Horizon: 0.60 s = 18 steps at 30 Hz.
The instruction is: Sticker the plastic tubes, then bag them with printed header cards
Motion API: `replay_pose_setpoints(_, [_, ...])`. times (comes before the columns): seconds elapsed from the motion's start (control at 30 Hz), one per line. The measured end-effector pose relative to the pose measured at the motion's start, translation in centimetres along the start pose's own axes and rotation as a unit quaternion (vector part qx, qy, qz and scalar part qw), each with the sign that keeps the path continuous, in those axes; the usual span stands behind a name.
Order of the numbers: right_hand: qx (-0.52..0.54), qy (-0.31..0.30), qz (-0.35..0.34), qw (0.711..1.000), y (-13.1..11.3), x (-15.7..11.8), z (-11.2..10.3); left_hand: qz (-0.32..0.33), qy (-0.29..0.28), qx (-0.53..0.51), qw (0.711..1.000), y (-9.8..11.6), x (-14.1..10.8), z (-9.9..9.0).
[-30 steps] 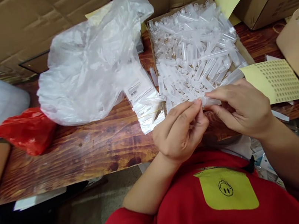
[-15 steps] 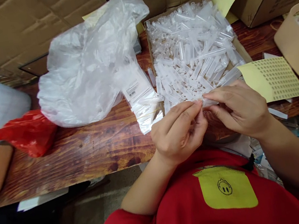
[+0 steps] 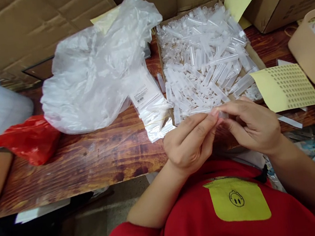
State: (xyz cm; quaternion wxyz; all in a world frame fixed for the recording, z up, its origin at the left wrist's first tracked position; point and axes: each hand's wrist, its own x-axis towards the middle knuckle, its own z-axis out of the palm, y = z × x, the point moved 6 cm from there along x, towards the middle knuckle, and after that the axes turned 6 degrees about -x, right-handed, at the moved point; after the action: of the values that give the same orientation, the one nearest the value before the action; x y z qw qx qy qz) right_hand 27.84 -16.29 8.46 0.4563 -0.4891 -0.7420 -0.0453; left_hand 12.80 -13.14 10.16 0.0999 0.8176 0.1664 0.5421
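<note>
My left hand (image 3: 192,140) and right hand (image 3: 253,127) meet, fingertips pinched on a small, cloudy see-through plastic piece (image 3: 223,114), mostly hidden by my fingers, at the near edge of a cardboard tray (image 3: 258,57) heaped with clear tubes (image 3: 196,59). Leftward, a white card (image 3: 144,86) bears a barcode and print too small to read, beside a crumpled clear bag (image 3: 87,81); rightward lies a dotted yellow sheet (image 3: 287,86).

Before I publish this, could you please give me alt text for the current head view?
A left hand and a right hand, pinching, meet at a small translucent piece by a cardboard tray heaped with translucent plastic tubes. Left of the tray, a crumpled plastic bag and a red bag lie on the wooden table.
</note>
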Motion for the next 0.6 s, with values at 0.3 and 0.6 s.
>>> replay_pose_setpoints(0.3, [0.023,0.007,-0.013,1.0,-0.3,-0.5,1.1,-0.128,0.046,-0.072,0.988,-1.3,-0.6,0.1])
replay_pose_setpoints(0.6, [0.045,-0.037,0.186,0.981,1.5,-5.1,-3.2,-0.129,-0.03,0.057,0.99,-4.3,0.4,-0.7])
